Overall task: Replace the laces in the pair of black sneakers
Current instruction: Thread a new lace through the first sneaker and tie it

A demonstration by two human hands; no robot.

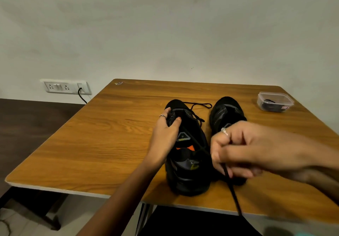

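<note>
Mid-frame on the bench (91,144), the left hand (166,135) grips the left sneaker (189,162); the right hand (244,149), lower right, pinches its black lace (232,190).

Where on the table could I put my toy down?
The table's whole left half is bare, from the left shoe out to the edge. The back strip behind both shoes is free too. It is crowded around the shoes, the hands and the box at the back right.
</note>
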